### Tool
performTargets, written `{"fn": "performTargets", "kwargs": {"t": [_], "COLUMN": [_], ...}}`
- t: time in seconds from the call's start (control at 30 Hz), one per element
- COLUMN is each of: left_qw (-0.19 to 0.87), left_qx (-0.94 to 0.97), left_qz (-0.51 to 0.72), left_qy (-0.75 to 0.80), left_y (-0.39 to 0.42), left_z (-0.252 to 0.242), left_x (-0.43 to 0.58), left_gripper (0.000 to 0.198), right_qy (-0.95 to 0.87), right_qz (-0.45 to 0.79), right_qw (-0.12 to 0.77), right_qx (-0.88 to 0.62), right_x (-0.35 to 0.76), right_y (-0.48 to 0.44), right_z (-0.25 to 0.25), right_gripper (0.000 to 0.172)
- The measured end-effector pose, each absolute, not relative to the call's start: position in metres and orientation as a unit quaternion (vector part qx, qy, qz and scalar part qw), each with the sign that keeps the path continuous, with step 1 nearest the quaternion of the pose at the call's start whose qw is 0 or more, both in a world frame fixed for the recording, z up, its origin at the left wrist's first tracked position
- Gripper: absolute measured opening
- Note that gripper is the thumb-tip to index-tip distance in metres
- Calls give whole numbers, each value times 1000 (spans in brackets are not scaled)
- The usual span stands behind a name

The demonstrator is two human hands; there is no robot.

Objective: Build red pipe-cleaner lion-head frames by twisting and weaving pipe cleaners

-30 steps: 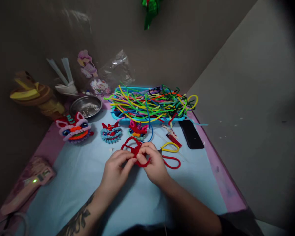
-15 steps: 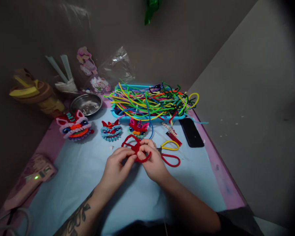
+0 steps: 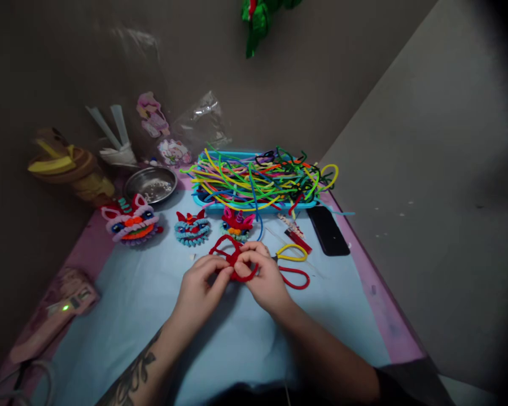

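Observation:
Between my hands is a red pipe-cleaner piece (image 3: 225,242), bent into loops with a denser middle. My left hand (image 3: 201,285) pinches its lower left side between thumb and fingers. On the other side, my right hand (image 3: 265,276) grips the piece, a red strand curving round by its thumb. Scissors with one yellow and one red handle (image 3: 296,278) lie just right of my right hand, their blades partly hidden behind it. Behind the piece sit a blue-and-red lion head (image 3: 192,228) and a pink-and-red lion head (image 3: 237,224), both of pipe cleaner.
A blue tray (image 3: 203,204) heaped with coloured pipe cleaners stands at the back. A phone (image 3: 329,230) lies right, near a red lighter-like object (image 3: 298,241). To the left are a larger lion head (image 3: 131,223), a metal bowl (image 3: 150,185) and a pink glue gun (image 3: 55,321).
The free red strand by my right thumb has curled inward. The view has tipped up slightly, so more of the green hanging decoration shows. Both hands keep their hold.

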State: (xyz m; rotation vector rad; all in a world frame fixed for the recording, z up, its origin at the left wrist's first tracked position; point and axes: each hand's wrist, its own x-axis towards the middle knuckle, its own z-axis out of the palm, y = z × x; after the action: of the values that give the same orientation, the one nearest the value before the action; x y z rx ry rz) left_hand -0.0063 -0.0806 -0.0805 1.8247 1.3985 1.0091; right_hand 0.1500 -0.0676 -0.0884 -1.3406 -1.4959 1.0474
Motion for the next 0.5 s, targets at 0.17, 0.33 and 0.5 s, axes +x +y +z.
{"fn": "performTargets", "kwargs": {"t": [0.17,0.33,0.5], "left_qw": [306,309,308], "left_qx": [692,692,692], "left_qz": [382,377,382], "left_qy": [531,532,529], "left_y": [-80,-80,-80], "left_z": [-81,-80,-78], "left_x": [-6,-6,-7], "left_gripper": [14,15,15], "right_qy": [-588,-588,-591], "right_qz": [430,434,434], "right_qw": [426,426,428], "right_qx": [-536,-533,-529], "right_x": [149,149,149], "right_y": [-67,-67,-67], "right_z": [-89,-90,-90], "right_gripper": [9,10,10]}}
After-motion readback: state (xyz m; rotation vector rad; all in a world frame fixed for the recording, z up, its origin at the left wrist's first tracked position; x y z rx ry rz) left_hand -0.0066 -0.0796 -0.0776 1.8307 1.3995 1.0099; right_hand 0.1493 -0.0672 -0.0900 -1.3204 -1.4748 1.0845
